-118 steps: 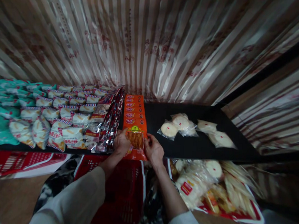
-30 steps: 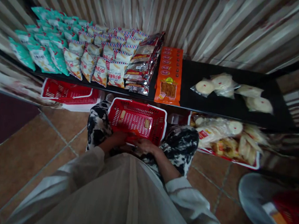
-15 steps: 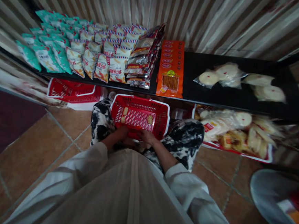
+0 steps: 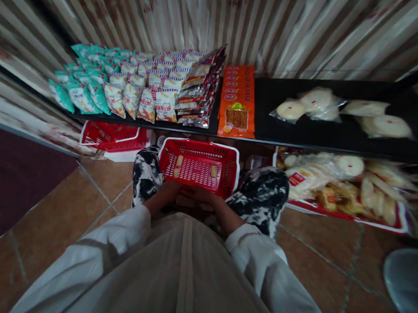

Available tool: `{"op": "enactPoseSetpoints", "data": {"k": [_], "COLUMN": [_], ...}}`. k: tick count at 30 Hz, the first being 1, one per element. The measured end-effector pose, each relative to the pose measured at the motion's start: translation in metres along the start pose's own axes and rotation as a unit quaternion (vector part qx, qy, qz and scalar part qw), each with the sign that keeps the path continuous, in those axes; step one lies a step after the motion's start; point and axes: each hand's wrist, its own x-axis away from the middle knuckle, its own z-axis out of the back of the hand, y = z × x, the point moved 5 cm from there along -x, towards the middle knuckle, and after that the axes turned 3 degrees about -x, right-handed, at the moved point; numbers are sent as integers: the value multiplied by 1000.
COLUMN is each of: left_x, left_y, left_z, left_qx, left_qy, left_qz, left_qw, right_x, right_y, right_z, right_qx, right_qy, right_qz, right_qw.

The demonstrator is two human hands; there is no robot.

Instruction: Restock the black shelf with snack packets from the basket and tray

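Resting the left hand [image 4: 170, 190] and, just beside it, the right hand [image 4: 203, 194] low at the near rim of the red basket [image 4: 225, 179], between the patterned trouser knees [image 4: 264, 194] and in front of the near edge of the black shelf [image 4: 265, 108]. Lying too deep in shadow to tell whether curled, loose or gripping the rim. Showing three small pale pieces [image 4: 214, 171] on the basket floor, two towards its left side, one towards its right; so probably steadying best from both sides, without tilting. Looking along the shelf from its left end, meeting teal bags [image 4: 83, 98], white packets [image 4: 147, 104] and dark red foil packs [image 4: 195, 93], then orange packets [image 4: 238, 98] lying flat with one end at the near edge, then, towards the right end, clear-wrapped pale discs [image 4: 318, 103]. Seeing another red basket [image 4: 137, 143] below the left part of the near edge and a heaped basket [image 4: 335, 212] below the right part. Facing a striped curtain [image 4: 237, 23] behind the back edge, in dim light, over a tiled floor [image 4: 308, 280].
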Motion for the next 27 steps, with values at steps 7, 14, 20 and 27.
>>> {"op": "enactPoseSetpoints", "data": {"k": [7, 14, 20, 27], "left_x": [6, 19, 29, 1], "left_y": [8, 17, 2, 21], "left_z": [34, 133, 182, 117], "left_qx": [-20, 27, 178, 581], "left_qy": [91, 285, 458, 221], "left_qz": [-29, -92, -20, -9], "left_qw": [995, 954, 870, 783], "right_x": [16, 31, 55, 63], "right_y": [5, -2, -10, -8], "right_z": [15, 62, 109, 122], "right_qx": [27, -101, -251, -427], "right_qy": [69, 275, 379, 430], "right_qz": [-53, -27, 22, 20], "right_qw": [996, 956, 890, 796]}}
